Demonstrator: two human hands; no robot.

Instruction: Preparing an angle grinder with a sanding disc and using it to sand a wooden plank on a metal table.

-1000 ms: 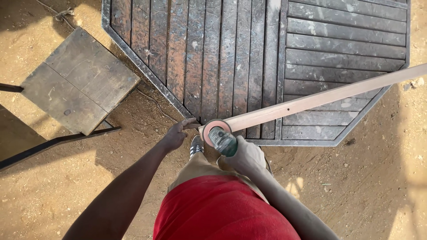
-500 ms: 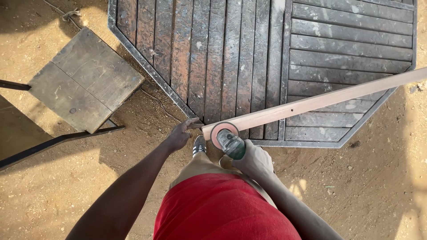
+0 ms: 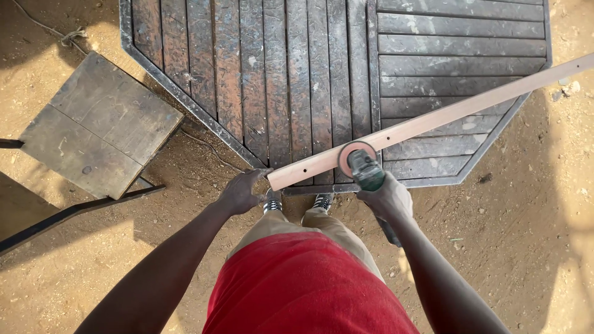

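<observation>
I stood at the near edge of the octagonal metal table (image 3: 260, 74), toes almost under its rim. My left hand (image 3: 242, 190) was closed around the near end of the long wooden strip (image 3: 433, 117), pinning it where it overhung the near edge; I judged that grip kept the strip from skating. The strip ran diagonally across the slats to the far right corner and beyond it. My right hand (image 3: 387, 196) was clenched on the body of the angle grinder (image 3: 365, 168), its reddish disc (image 3: 355, 158) laid on the strip just inside the near edge. A worn wooden stool (image 3: 99, 124) stood off the left side, on the dirt.
</observation>
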